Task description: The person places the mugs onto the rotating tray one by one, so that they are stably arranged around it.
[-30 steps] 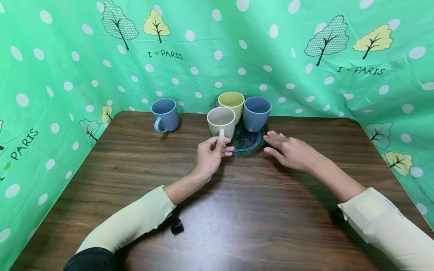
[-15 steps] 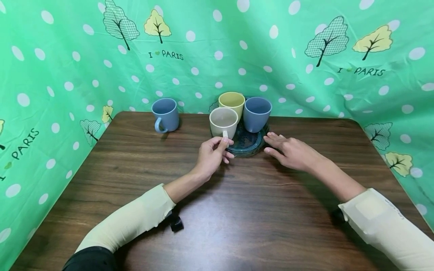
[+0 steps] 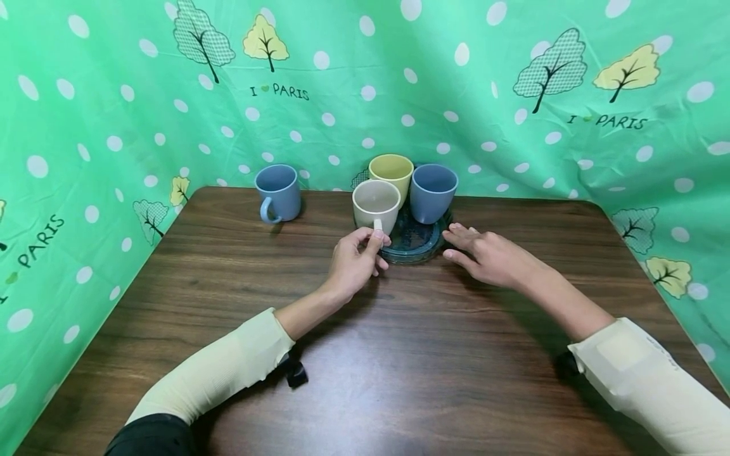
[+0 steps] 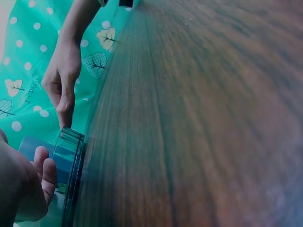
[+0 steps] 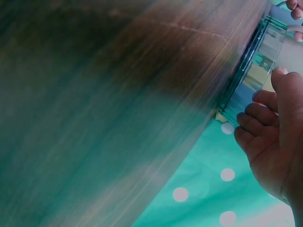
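— Left grip (image 3: 353,263)?
— Pinching the white mug (image 3: 372,206) by its handle (image 3: 377,225), likely because that faces it; mug upright at the tray's (image 3: 419,242) left side
— Right grip (image 3: 485,254)?
— Released, extended beside the tray's edge, presumably to steady it

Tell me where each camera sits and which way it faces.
Head: worn there, facing forward and down at the white cup; left hand, right hand and sleeves show.
Left wrist: worn there, facing low across the table; left hand close, right hand beyond.
Right wrist: likewise; right hand close, left fingers at top right.
Both wrist views share the glass dish.
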A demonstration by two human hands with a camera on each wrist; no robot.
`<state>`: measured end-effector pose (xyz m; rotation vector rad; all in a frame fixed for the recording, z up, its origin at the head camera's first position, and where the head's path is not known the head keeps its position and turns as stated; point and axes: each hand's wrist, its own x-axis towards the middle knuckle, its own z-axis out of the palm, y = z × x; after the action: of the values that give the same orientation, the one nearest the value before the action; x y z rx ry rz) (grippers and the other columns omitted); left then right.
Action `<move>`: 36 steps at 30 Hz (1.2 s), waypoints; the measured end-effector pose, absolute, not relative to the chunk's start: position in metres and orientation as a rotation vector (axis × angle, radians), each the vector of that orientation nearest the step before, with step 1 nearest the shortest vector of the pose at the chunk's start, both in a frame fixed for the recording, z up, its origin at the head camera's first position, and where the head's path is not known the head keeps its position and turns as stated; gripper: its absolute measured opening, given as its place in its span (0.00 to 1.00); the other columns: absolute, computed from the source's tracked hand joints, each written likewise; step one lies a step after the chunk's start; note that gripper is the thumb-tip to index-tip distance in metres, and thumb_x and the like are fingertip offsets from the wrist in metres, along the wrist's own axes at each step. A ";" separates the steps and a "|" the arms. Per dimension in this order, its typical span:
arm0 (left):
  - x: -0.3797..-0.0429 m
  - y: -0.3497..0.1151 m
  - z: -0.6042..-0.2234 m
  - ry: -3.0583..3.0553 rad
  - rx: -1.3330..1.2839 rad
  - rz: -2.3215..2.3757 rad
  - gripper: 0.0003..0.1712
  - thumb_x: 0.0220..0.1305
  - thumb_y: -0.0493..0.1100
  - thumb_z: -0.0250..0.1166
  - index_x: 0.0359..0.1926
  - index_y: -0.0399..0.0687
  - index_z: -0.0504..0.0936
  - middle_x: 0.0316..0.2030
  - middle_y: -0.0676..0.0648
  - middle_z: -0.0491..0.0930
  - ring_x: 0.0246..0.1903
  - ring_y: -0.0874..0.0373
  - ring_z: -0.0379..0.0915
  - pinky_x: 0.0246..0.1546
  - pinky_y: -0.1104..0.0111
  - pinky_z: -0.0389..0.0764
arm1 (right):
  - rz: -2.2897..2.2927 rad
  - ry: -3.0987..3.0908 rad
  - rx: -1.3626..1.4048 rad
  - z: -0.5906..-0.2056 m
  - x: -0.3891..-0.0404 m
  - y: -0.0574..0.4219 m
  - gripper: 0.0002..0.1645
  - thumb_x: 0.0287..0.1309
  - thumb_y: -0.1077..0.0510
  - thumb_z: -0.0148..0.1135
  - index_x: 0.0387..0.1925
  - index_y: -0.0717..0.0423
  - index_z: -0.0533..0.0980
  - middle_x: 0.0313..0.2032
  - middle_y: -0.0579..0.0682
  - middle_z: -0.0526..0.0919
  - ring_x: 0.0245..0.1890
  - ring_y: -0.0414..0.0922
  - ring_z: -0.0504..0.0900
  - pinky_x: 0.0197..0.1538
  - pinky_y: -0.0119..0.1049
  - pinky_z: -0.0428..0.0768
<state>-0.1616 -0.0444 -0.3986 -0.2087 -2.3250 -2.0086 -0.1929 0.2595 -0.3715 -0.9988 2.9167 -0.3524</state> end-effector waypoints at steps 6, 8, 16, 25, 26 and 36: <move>-0.162 -0.045 -0.399 -2.343 -0.192 -2.021 0.17 0.89 0.48 0.62 0.53 0.41 0.91 0.33 0.34 0.92 0.26 0.52 0.87 0.27 0.63 0.88 | -0.354 2.912 -0.984 -0.372 -0.192 0.260 0.35 0.88 0.47 0.58 0.80 0.67 0.71 0.80 0.71 0.70 0.80 0.71 0.72 0.81 0.70 0.73; -0.162 -0.046 -0.399 -2.350 -0.178 -2.022 0.17 0.89 0.49 0.62 0.53 0.42 0.92 0.30 0.36 0.91 0.25 0.51 0.87 0.27 0.62 0.89 | -0.354 2.908 -0.976 -0.372 -0.192 0.260 0.35 0.88 0.47 0.58 0.81 0.66 0.71 0.80 0.71 0.70 0.80 0.71 0.71 0.81 0.71 0.73; -0.161 -0.049 -0.397 -2.312 -0.153 -2.113 0.20 0.89 0.49 0.61 0.56 0.37 0.90 0.50 0.29 0.91 0.26 0.63 0.86 0.26 0.72 0.85 | -0.347 2.906 -0.964 -0.375 -0.190 0.259 0.36 0.90 0.46 0.56 0.84 0.63 0.68 0.82 0.71 0.67 0.81 0.73 0.70 0.82 0.71 0.71; -0.163 -0.055 -0.396 -2.251 -0.096 -2.153 0.17 0.87 0.45 0.61 0.54 0.36 0.90 0.41 0.34 0.93 0.25 0.51 0.88 0.26 0.69 0.86 | -0.301 2.944 -0.909 -0.380 -0.184 0.262 0.38 0.90 0.44 0.54 0.87 0.59 0.63 0.86 0.69 0.63 0.83 0.74 0.68 0.82 0.71 0.71; -0.163 -0.057 -0.396 -2.253 -0.094 -2.146 0.17 0.87 0.45 0.61 0.55 0.37 0.90 0.42 0.35 0.93 0.25 0.51 0.88 0.26 0.69 0.86 | -0.293 2.954 -0.898 -0.381 -0.184 0.262 0.38 0.90 0.44 0.53 0.87 0.59 0.63 0.86 0.68 0.63 0.82 0.74 0.68 0.81 0.71 0.72; -0.173 -0.088 -0.399 -2.205 -0.070 -2.146 0.19 0.88 0.41 0.57 0.58 0.31 0.88 0.58 0.30 0.90 0.26 0.63 0.87 0.25 0.72 0.86 | -0.284 3.051 -0.817 -0.378 -0.187 0.269 0.39 0.91 0.42 0.52 0.86 0.62 0.64 0.86 0.67 0.64 0.85 0.69 0.67 0.83 0.69 0.71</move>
<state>-0.1726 -0.0883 -0.3986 -0.0696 -2.2049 -2.1455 -0.1874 0.2690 -0.3781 -0.8170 3.0508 -0.2837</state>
